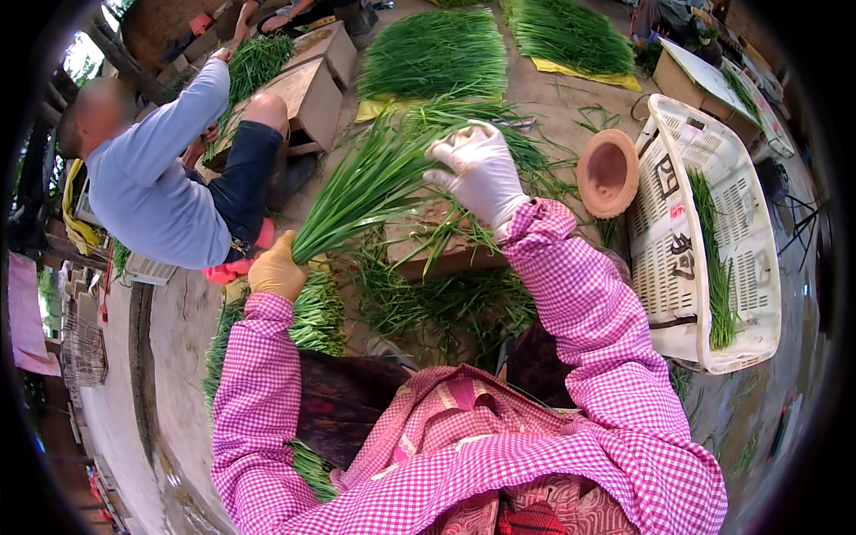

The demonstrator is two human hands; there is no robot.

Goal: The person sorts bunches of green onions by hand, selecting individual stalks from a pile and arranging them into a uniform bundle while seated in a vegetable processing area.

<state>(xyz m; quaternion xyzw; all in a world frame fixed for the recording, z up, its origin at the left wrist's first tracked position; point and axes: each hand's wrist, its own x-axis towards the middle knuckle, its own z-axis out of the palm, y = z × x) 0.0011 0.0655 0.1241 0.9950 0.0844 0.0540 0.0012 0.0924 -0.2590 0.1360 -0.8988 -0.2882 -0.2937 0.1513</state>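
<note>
My left hand (278,269), in a yellowish glove, is closed round the base of a bunch of long green garlic chives (357,187). The leaves fan up and to the right from my fist. At their right side is my right hand (481,169), in a white glove, with its fingers curled in; what they pinch, if anything, is hidden. Below the bunch stands a low wooden block (437,254) strewn with loose leaves. More chives (316,312) lie bundled beside my left forearm, and a heap of loose leaves (446,308) lies in front of my feet.
On the right stands a white plastic crate (704,325) holding some chives, with a round brown bowl-like container (608,174) beside it. Chive piles (434,53) lie on yellow sheets at the back. A co-worker (160,169) sits at left near wooden boxes (308,98).
</note>
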